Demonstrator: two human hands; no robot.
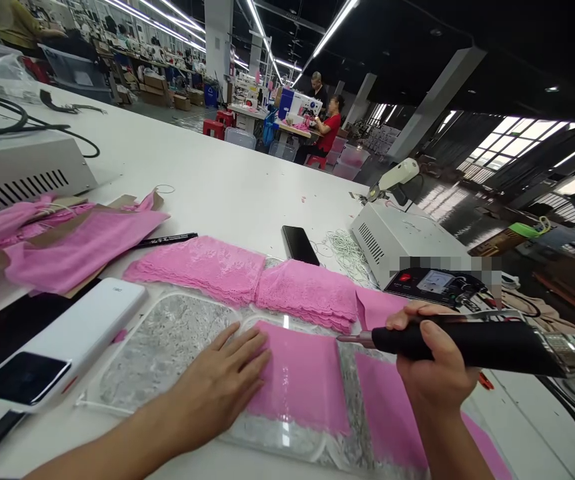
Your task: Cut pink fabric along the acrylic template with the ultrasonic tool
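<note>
Here fabric (pixel 302 377) lies under left hand (pixel 222 383) (tool (pixel 467 343) in right hand (pixel 435 367))

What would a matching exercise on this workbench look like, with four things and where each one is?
Things:
1. black tool
2. black phone
3. white power bank
4. pink fabric piece

Places:
A. pressed flat under the fingers of the left hand
B. lying on the table beyond the pink lace stacks
C. gripped in the right hand
D. at the near left, beside the clear plate

Pairs: 1-C, 2-B, 3-D, 4-A.
</note>
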